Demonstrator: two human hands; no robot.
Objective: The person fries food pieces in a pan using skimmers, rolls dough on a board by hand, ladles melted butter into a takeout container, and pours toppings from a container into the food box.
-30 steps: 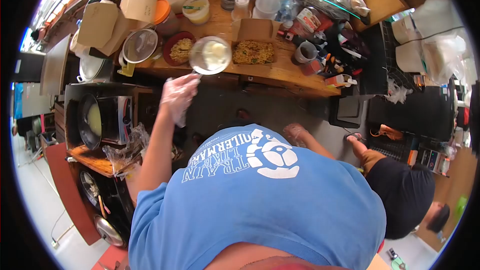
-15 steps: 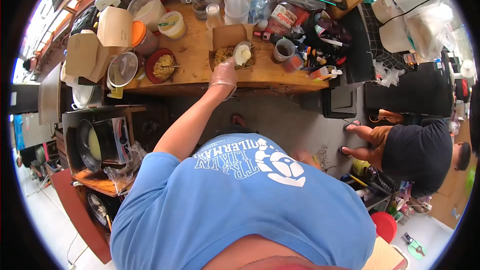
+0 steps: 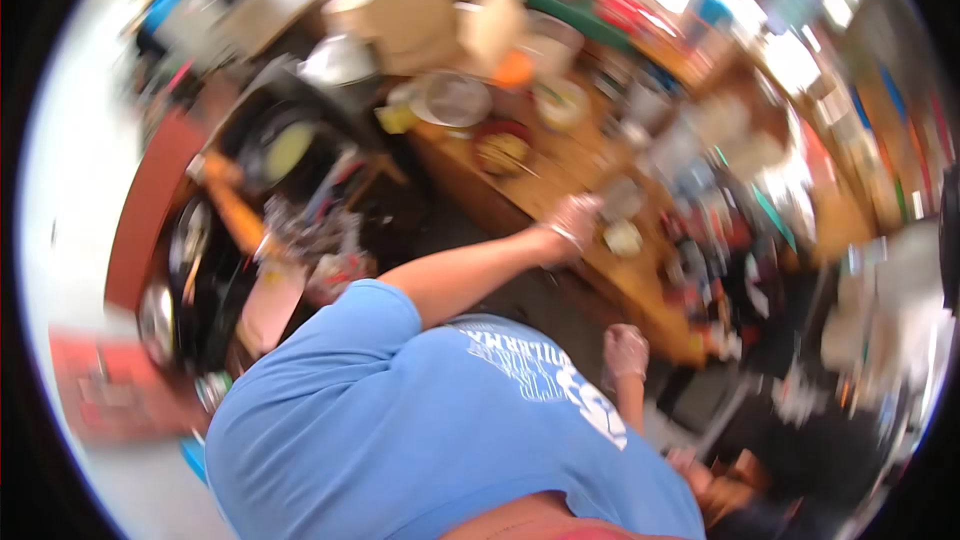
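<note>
My left hand (image 3: pixel 572 222), in a clear plastic glove, reaches over the near edge of the wooden table (image 3: pixel 480 180). Its fingertips are at the rim of a round, see-through plastic piece (image 3: pixel 622 198); blur hides whether they grip it. Just beside that is a round white thing (image 3: pixel 623 238), smeared by motion. My right hand (image 3: pixel 625 348), also gloved, hangs in front of the table edge with its fingers curled, and nothing shows in it. Left of my left hand stands a red bowl (image 3: pixel 503 148) of yellowish food with a utensil in it.
Behind the bowl stand a tub with an orange lid (image 3: pixel 513 70) and a whitish tub (image 3: pixel 560 103). Cardboard boxes (image 3: pixel 410 25) are at the back left. A pan (image 3: pixel 280 150) sits at the left. Blurred bottles and packets (image 3: pixel 710 250) crowd the table's right end.
The whole view has swung round and blurred. My right hand has come into sight. The cup of white food is no longer clearly in my left hand, and I cannot make out the cardboard food box.
</note>
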